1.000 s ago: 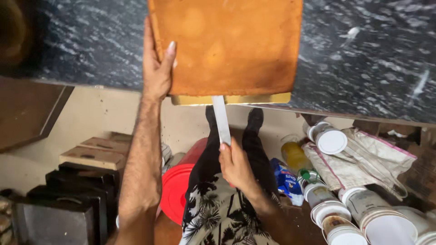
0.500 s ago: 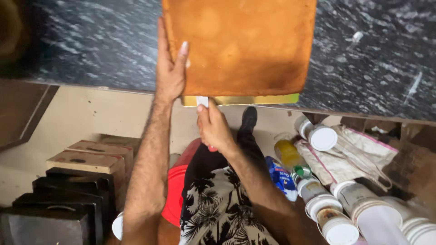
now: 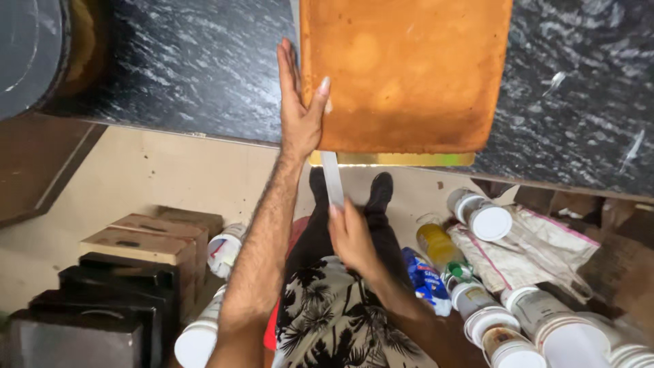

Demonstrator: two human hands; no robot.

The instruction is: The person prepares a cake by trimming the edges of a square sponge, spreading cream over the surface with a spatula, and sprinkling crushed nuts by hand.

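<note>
Sponge cake [image 3: 405, 75] at the surface's near edge looks soft, crumbly; our left hand [image 3: 300, 109] steadies its side, open-palmed, right hand [image 3: 351, 238] pinching the knife [image 3: 332, 178].

The cake [image 3: 402, 75] looks soft and spongy, with a matt brown top. It sits on a shiny gold board [image 3: 392, 159]. The knife [image 3: 332, 178] blade is smooth, pale metal. The counter [image 3: 184, 75] is glossy black stone with white streaks. The tubs [image 3: 487, 219] below have smooth plastic lids.
</note>
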